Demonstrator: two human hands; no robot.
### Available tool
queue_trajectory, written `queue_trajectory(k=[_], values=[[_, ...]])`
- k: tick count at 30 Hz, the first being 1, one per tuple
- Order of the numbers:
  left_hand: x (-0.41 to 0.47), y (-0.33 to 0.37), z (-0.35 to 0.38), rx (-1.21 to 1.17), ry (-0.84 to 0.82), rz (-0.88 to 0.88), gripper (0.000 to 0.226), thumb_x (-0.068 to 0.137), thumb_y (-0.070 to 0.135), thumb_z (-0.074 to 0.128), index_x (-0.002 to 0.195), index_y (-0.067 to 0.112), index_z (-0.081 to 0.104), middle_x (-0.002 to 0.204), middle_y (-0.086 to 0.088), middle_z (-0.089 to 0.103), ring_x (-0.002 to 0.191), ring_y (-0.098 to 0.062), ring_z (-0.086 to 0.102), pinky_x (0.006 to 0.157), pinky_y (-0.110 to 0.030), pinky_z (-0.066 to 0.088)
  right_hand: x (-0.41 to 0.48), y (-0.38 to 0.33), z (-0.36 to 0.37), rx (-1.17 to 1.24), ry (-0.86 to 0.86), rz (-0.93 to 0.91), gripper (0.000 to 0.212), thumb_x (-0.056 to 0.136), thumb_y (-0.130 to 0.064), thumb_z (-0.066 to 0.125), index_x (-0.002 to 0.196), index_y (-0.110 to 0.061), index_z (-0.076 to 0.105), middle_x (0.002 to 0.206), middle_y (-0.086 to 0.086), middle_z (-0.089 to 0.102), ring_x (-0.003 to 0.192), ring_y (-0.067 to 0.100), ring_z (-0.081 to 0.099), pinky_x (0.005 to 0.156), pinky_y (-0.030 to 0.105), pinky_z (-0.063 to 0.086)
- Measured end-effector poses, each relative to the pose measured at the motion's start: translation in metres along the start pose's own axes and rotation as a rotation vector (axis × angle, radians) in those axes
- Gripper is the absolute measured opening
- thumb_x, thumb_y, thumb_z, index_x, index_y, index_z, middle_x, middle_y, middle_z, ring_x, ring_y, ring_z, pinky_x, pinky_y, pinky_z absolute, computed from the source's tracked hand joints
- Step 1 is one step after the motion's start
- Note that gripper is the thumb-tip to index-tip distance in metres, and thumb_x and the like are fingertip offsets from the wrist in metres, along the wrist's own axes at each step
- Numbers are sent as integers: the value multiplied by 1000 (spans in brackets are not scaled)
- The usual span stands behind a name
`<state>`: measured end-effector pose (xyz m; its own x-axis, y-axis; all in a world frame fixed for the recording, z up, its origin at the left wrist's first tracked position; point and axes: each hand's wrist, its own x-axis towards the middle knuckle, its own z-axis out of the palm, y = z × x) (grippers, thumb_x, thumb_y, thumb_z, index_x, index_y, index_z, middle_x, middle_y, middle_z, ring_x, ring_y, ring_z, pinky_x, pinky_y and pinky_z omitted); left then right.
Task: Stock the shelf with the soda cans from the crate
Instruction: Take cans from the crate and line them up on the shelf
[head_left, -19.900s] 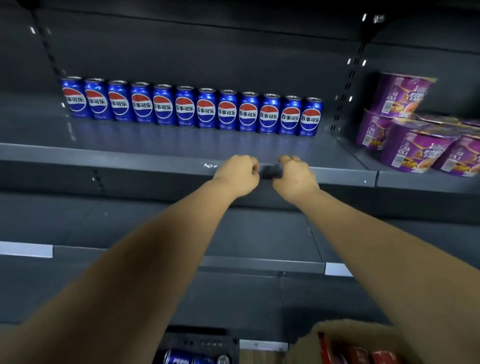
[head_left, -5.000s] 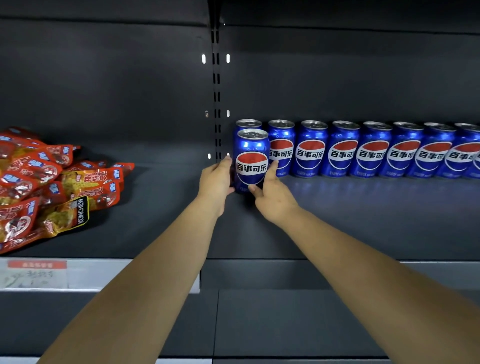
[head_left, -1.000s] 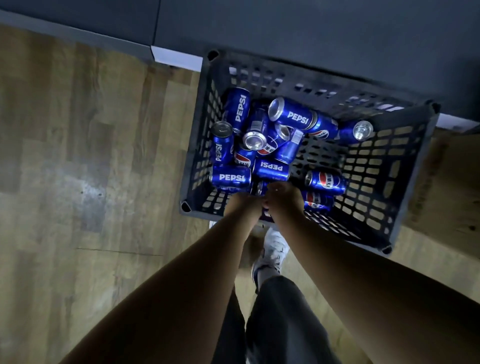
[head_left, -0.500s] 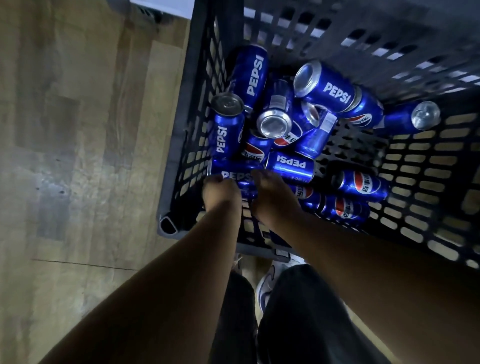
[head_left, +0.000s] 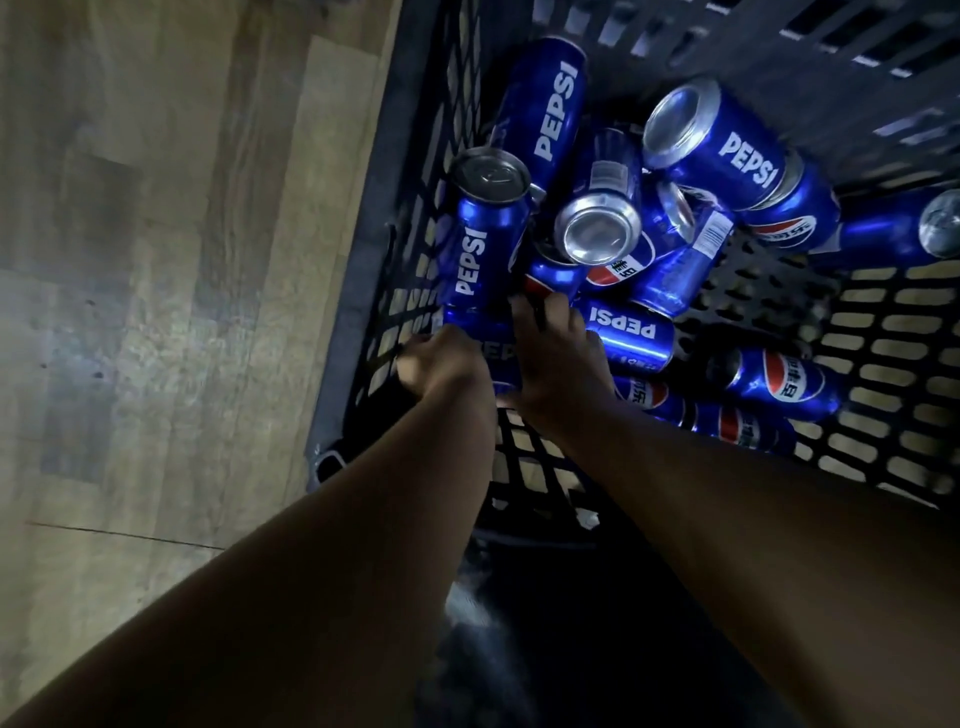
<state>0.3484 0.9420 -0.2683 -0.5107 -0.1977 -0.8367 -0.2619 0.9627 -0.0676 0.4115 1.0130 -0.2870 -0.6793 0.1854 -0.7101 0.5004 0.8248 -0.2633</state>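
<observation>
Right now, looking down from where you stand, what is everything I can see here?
floor: one, wood-look brown, left side of the view.
crate: one, black lattice plastic, on the floor.
soda cans: at least twelve, blue with silver ends, jumbled in the crate.
trousers: one pair, dark, blurred between the arms.
left hand: one, holds a lying can near the crate's near-left corner.
right hand: one, holds the same can.

crate (head_left: 893, 332): dark slotted plastic, open-topped | soda cans (head_left: 748, 161): blue, Pepsi-marked, heaped mostly on their sides toward left wall | near can (head_left: 500, 354): lying flat, partly hidden
</observation>
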Motion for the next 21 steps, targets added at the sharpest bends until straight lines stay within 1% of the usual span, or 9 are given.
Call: queue_trajectory(k=[2,4,6,8,10,13,17,19,21], values=[[0,-1,1,47,4,23,25,96,14,47,118,2,47,114,-13,55,95,-23,53,72,-27,35,3,-4,2,-55,11,18,90,79,-32,72,146,-22,13,143,11,17,131,29,26,106,42,29],[-2,-1,1,-67,34,0,25,95,12,47,118,2,47,115,-13,55,104,-23,54,73,-27,36,5,-8,3,-112,17,22,84,80,-27,71,145,-21,18,143,14,19,129,30,29,104,42,32],[-5,-3,0,-290,5,-47,29,95,11,47,121,1,47,120,-14,54,111,-25,53,75,-29,38,5,-9,0,-121,-8,38,84,79,-22,73,145,-18,21,143,16,22,128,31,33,100,42,37],[-11,-1,0,-613,-115,-72,33,95,11,46,126,-1,51,127,-17,55,117,-29,54,83,-35,45,-2,-5,-8,-37,-70,107,82,78,-18,74,144,-18,26,141,15,25,126,32,36,94,42,44],[-30,1,-3,-780,-112,-34,32,96,12,45,123,0,57,122,-21,60,111,-34,59,87,-38,48,-15,3,-17,67,-115,177,78,77,-22,75,142,-20,31,137,14,30,122,33,42,88,40,46],[-63,4,-8,-806,-93,46,31,97,13,39,113,-1,62,107,-24,65,101,-36,62,90,-44,51,-43,15,-29,219,-114,255,69,74,-30,78,132,-22,42,128,10,37,110,32,51,72,27,40],[-100,5,-22,-829,-88,63,28,94,4,43,112,-7,61,111,-27,63,107,-40,59,95,-47,47,-80,27,-50,402,-66,329,60,65,-33,83,115,-19,52,119,9,50,99,26,56,70,23,41],[-119,4,-30,-817,-101,29,26,94,8,40,103,-1,63,104,-23,66,102,-37,62,94,-46,49,-96,28,-71,541,-64,377,62,63,-33,85,115,-20,55,114,4,53,88,18,55,57,17,41],[-139,3,-39,-801,-103,-10,25,93,10,40,96,8,64,100,-17,68,100,-32,63,93,-44,50,-108,27,-93,634,-53,407,65,61,-34,86,117,-20,56,114,3,59,88,15,56,59,18,41]])
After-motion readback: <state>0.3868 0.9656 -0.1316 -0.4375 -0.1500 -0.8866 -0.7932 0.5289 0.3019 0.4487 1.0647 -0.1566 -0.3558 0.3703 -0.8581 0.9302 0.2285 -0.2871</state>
